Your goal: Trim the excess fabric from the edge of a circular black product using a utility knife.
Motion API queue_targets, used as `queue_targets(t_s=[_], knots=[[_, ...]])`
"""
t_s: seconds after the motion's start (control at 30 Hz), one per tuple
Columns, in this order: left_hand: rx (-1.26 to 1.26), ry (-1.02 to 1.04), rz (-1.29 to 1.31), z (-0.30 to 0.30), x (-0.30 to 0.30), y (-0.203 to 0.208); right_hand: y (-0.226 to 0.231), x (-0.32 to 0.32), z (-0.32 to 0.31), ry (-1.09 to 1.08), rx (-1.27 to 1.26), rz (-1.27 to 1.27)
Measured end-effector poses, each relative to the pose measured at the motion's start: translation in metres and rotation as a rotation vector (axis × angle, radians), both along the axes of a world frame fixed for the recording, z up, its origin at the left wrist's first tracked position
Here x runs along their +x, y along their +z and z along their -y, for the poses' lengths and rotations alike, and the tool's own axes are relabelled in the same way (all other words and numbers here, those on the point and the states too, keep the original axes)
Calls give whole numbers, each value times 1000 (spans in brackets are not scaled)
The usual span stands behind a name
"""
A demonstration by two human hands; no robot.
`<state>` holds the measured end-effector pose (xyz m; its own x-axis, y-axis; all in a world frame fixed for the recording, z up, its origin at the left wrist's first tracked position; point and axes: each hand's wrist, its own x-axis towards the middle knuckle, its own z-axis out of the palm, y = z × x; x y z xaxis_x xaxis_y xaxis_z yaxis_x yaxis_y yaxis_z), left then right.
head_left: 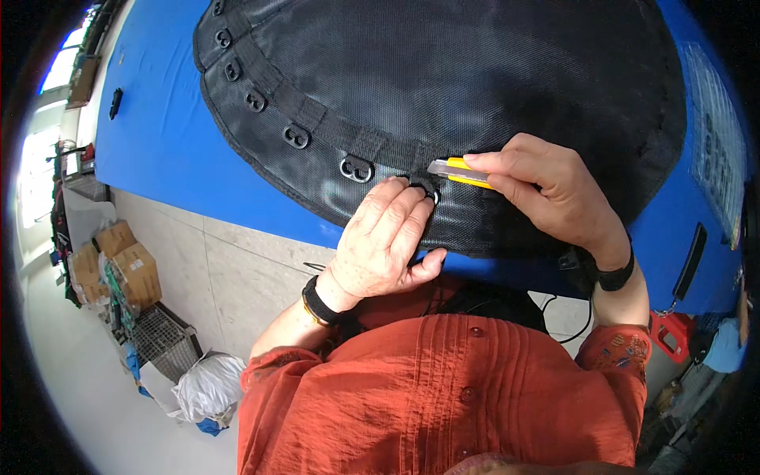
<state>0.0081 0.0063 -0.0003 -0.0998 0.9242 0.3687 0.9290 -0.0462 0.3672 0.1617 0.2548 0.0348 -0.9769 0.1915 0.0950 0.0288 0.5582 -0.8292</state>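
A round-edged black mesh fabric piece [475, 71] lies on a blue table. A black webbing strap [332, 127] curves along its near-left side, carrying a row of black double-slot rings, one of them a ring [356, 169] just left of my fingers. My left hand [384, 237] lies over the fabric's near edge, thumb apart, fingertips pressing beside another ring that they partly hide. In my right hand [546, 186] is a yellow box cutter [467, 176], gripped between thumb and fingers. Its blade points left and touches or hovers just over the strap; I cannot tell which.
The blue table [158, 119] extends around the fabric. A small black part [116, 103] lies at far left, a clear plastic sheet [712, 142] and a black strip [690, 261] at right. Cardboard boxes [134, 273], a wire crate [165, 340] and a white bag [210, 388] stand on the floor.
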Motion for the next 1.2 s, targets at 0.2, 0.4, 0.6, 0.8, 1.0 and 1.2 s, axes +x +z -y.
queue_targets(t_s=[0.2,0.4,0.6,0.8,1.0,1.2], knots=[[2,-6,2,-1,0,0,-1,1,-1,20,8,-13],[1,10,26,1,0,0,0,-3,-1,38,-13,-6],[-2,2,23,-1,0,0,1,-1,1,1,-25,0],[1,5,21,0,0,-1,-1,-2,-1,46,-7,-7],[7,3,19,0,-1,-1,-8,-3,5,25,-13,-76],[7,-1,25,0,-2,-2,-6,-3,3,25,13,-67]])
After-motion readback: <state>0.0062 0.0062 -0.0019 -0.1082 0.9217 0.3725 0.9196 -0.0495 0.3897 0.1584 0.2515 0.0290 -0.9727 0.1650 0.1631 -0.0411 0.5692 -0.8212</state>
